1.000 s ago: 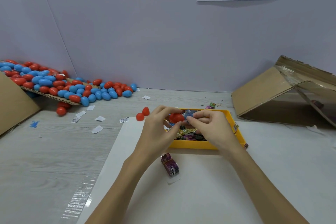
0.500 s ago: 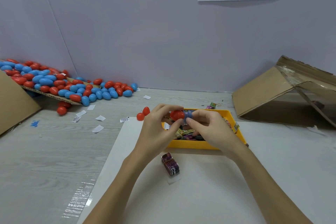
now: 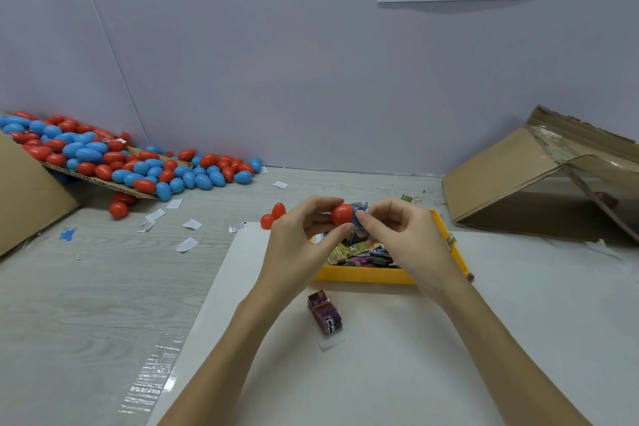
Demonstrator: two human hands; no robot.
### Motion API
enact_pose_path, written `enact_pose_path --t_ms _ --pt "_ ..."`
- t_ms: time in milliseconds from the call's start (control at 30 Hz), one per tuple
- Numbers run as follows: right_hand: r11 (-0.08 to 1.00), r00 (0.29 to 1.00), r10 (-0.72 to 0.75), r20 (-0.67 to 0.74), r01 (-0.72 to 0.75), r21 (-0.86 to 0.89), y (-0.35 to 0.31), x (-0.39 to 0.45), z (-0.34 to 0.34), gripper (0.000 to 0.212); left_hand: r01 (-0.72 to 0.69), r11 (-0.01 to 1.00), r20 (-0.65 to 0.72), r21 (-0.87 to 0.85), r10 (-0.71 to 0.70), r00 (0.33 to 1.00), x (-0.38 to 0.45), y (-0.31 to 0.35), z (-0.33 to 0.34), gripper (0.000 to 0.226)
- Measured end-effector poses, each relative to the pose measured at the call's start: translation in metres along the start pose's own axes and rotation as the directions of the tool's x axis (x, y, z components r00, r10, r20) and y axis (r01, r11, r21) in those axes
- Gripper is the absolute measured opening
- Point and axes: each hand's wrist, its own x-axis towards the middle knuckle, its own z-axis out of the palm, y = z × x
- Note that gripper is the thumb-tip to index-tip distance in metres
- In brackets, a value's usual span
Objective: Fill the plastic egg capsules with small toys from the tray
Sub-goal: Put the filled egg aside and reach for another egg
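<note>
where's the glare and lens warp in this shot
Head view: glare streaks the clear tape strip on the grey wood-grain table at lower left and the taped brown cardboard box at right; wide-angle warp bows the wall seam at upper left; the red plastic egg half stays fairly sharp.

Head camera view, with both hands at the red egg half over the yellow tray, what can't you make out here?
Head view only:
- Open mouth of the red egg half: faces the right hand, so how far the blue packet is in stays hidden.
- Yellow tray: both hands cover much of its contents.
- Packet print: too small to read.
- Cardboard box: interior dark, cut off by the right edge.
</note>
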Motion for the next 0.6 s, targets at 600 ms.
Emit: enact_pose_path --t_ms 600 --pt "0.985 0.995 -0.007 -0.098 0.024 0.171 0.002 -0.001 0.012 0.017 0.057 0.990 -0.007 -0.127 -0.059 0.998 0.003 0.003 -0.006 0.028"
